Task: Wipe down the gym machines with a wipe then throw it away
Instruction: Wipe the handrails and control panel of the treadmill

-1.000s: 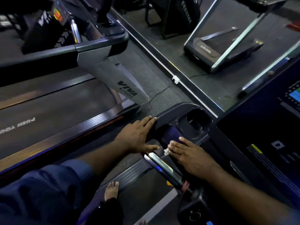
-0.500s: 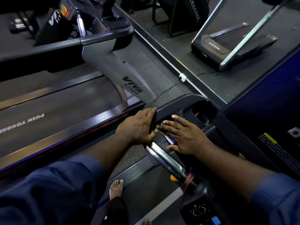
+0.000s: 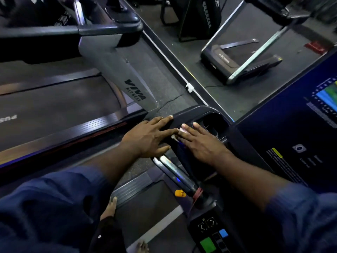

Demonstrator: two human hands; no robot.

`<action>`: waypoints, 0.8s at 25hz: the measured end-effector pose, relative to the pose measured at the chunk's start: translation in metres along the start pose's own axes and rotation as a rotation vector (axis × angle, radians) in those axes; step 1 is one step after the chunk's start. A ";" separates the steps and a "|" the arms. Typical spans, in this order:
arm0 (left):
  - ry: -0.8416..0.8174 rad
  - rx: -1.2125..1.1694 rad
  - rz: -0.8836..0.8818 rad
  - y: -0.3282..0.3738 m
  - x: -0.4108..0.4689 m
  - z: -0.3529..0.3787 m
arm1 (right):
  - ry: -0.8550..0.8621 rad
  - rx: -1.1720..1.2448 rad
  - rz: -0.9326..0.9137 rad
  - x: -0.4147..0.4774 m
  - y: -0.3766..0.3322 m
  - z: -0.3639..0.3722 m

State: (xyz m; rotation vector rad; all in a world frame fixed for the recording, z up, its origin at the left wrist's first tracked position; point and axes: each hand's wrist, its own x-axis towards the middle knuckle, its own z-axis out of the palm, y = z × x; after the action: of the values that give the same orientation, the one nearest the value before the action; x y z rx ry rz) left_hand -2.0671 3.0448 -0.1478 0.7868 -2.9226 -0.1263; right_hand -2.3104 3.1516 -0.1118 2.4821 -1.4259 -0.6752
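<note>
Chrome handrail point(image 3: 171, 168) near left hand point(image 3: 151, 137); cup holder point(image 3: 213, 123) beside right hand point(image 3: 200, 145).

"VIVA", bold black, with a smaller "FITNESS" line beneath: on the silver upright point(image 3: 116, 70) of the neighbouring treadmill, centre left of the frame. White upside-down lettering, cut off at the left edge, roughly "PUS": on the treadmill belt point(image 3: 54, 110). Small print on the console panel point(image 3: 291, 143), right: too fine to read

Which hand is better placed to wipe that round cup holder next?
The right hand: the wipe is under its fingers, and the cup holder lies just beyond them. The left hand rests flat, farther off.
</note>
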 end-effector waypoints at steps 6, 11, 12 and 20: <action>-0.013 -0.042 -0.027 0.001 -0.003 -0.007 | -0.461 0.089 -0.476 -0.045 -0.002 0.004; -0.045 -0.029 -0.031 -0.001 -0.002 -0.003 | -0.172 -0.028 -0.151 -0.005 -0.005 0.003; -0.047 -0.028 -0.025 0.000 -0.002 -0.005 | -0.151 -0.057 -0.041 0.000 -0.014 0.002; -0.083 -0.035 0.082 0.006 -0.011 -0.021 | -0.344 0.003 0.431 -0.056 -0.063 -0.032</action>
State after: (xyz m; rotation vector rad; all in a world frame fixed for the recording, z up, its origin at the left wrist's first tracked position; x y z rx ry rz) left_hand -2.0582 3.0541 -0.1276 0.6706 -3.0166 -0.2071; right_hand -2.2706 3.2301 -0.0922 2.0163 -1.9957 -1.0300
